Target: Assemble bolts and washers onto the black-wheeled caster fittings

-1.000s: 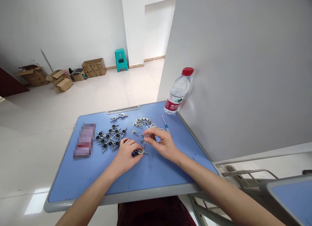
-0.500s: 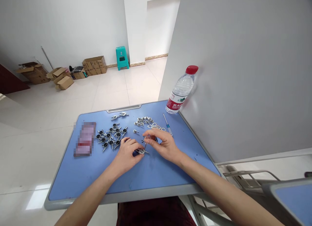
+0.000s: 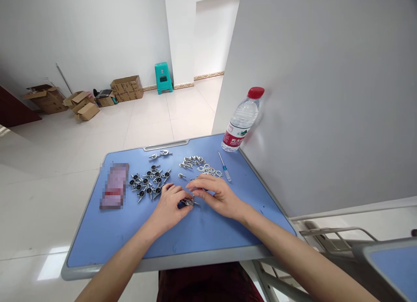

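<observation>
Versus half a second ago: right hand (image 3: 221,198) has been brought closer to left hand (image 3: 169,207), fingers flattened; its grip can't be told. Metal bracket (image 3: 190,202) is pinched at left thumb and fingertips, right fingertips just beside. Work is done on blue table (image 3: 182,241). Beyond the hands: teal stool (image 3: 163,78) on floor, water bottle (image 3: 241,124), blue-handled screwdriver (image 3: 224,168).

The held fitting (image 3: 189,202) is of shiny metal, the tabletop (image 3: 208,237) looks smooth (rather matt), the bottle (image 3: 245,113) clear plastic.
</observation>
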The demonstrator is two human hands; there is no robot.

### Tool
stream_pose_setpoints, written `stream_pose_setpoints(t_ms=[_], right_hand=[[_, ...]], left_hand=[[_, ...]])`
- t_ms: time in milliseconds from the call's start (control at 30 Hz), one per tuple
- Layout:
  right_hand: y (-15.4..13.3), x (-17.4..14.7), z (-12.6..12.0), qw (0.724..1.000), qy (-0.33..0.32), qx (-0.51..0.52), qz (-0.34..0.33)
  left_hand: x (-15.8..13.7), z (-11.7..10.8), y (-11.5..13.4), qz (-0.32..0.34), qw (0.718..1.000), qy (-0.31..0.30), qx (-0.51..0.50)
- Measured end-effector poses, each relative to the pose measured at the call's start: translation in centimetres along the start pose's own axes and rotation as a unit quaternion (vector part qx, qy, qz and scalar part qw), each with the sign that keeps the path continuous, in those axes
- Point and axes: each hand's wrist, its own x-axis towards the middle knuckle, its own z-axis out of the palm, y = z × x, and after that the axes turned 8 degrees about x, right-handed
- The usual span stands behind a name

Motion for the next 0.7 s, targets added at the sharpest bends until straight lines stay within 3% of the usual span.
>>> stream_pose_setpoints(t_ms=[200,533,700], right_hand=[[-0.59,0.18,-0.16,0.999,-0.051,-0.001,-0.019],[-0.29,0.11,0.15,1.0,0.008,0.016,0.005],[-0.22,0.18,0.27,1.0,0.003,0.012,0.008]], left_hand=[[-0.01,0.22,-0.25,-0.007,1.0,-0.003,-0.01],[0.02,-0.02,-0.24,0.006,1.0,-0.011,0.005],[0.02,0.04,-0.31,0.013,1.0,-0.009,0.019]])
